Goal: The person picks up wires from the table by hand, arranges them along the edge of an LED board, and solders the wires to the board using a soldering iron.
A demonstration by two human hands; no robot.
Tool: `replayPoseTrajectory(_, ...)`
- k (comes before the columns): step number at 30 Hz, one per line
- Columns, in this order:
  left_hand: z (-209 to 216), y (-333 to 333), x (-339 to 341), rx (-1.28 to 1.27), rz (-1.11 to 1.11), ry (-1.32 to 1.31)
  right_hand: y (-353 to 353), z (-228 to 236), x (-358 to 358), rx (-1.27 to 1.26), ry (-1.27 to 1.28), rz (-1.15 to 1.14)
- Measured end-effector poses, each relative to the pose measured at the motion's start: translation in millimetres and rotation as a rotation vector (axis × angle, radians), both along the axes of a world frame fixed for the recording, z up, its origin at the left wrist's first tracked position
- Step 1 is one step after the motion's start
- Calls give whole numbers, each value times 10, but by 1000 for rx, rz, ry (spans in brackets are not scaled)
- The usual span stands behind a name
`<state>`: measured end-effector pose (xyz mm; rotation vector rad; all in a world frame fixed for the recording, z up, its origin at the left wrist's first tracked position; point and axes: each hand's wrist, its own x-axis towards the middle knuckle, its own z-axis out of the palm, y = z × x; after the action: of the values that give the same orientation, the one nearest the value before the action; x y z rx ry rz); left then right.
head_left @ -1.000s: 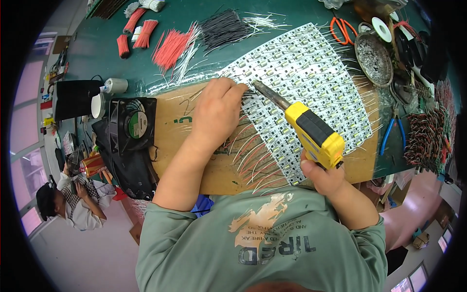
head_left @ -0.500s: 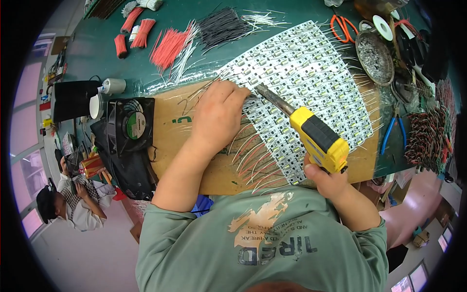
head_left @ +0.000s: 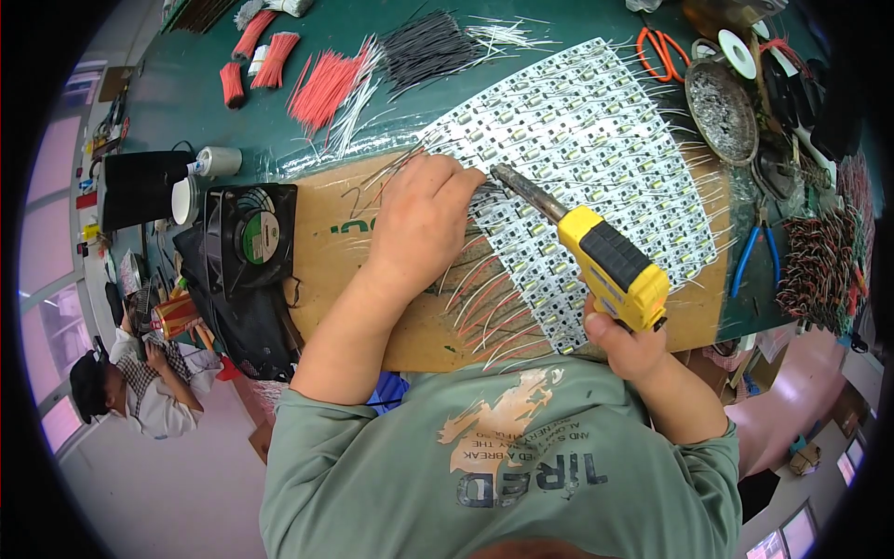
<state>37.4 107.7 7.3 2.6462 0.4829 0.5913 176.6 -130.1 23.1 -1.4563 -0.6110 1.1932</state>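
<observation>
My right hand (head_left: 626, 347) is wrapped round the grip of a yellow and black soldering gun (head_left: 610, 265). Its dark metal nose points up and left, with the tip over the left edge of a sheet of white circuit boards (head_left: 577, 140). Close to that tip, my left hand (head_left: 424, 210) is bent over the same edge, thumb and fingers pinched together. Whatever sits in the pinch is too small and hidden to make out. Red, white and black wires (head_left: 489, 312) stick out from the sheet's lower left edge. Underneath lies a brown cardboard sheet (head_left: 340, 303).
Bundles of red wires (head_left: 326, 88) and black wires (head_left: 428, 51) lie at the back. A black fan (head_left: 251, 238) stands left. At right are a metal dish (head_left: 722, 112), orange-handled scissors (head_left: 661, 54), blue-handled pliers (head_left: 756, 256) and a wire heap (head_left: 819, 270). Another person (head_left: 140, 387) sits far left.
My left fingertips have shifted slightly right, toward the soldering gun's tip. The gun has moved very little, and the board sheet lies much as before.
</observation>
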Motion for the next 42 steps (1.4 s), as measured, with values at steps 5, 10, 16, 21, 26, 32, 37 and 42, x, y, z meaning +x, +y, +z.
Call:
replayPoseTrajectory(5,0,-6,-2,4,4,3,-11,-20,-3,-24,11,-4)
replayPoseTrajectory(10,7,-5,-7,2,3,11,7,-6,-4,-32,20,-1)
replayPoseTrajectory(16,-3,-7,-6,9,-3,9,-20,-36,-24,-19,34,-25)
replayPoseTrajectory(21,-10,-10,-13,17,3,11,-13,-29,-10,1,58,-13)
replayPoseTrajectory(26,4,-13,-13,21,5,23,-100,-128,12,87,139,-25)
replayPoseTrajectory(32,4,-13,-13,17,8,32,-209,-130,6,88,118,-39)
replayPoseTrajectory(37,35,-29,-13,53,-6,-34,-289,-122,-3,92,76,-45)
replayPoseTrajectory(42,64,-98,-26,58,-47,-10,-315,-106,-9,85,114,-40)
